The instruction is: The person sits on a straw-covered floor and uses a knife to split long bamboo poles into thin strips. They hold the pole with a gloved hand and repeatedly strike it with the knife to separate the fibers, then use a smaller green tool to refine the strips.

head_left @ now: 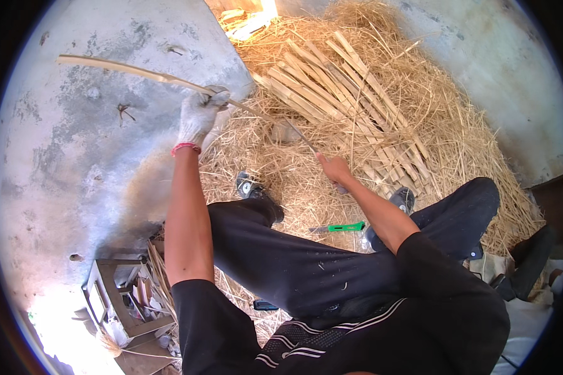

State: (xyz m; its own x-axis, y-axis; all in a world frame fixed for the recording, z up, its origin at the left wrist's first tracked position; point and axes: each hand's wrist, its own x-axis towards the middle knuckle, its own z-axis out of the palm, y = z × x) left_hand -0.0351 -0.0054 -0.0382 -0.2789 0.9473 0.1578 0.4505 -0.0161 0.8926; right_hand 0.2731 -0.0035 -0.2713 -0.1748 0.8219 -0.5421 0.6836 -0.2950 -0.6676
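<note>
A long, thin wooden strip (pixel 122 67) slants from the upper left down to the middle. My left hand (pixel 200 112), in a whitish work glove, is closed around its middle, near the wall. My bare right hand (pixel 335 170) is closed at its thin, darker lower end. A small dark bit shows under the right fist, too little to make out. On the straw, between my feet, lies a green-handled knife (pixel 346 227) with its blade toward the left. A bundle of split wooden strips (pixel 338 90) rests on the straw beyond my right hand.
Loose straw (pixel 456 112) covers the floor. A stained pale wall (pixel 62 156) rises close on the left. At lower left, a wooden frame (pixel 116 300) holds scraps. A dark blue object (pixel 265 305) lies by my leg. Bright light falls at the top.
</note>
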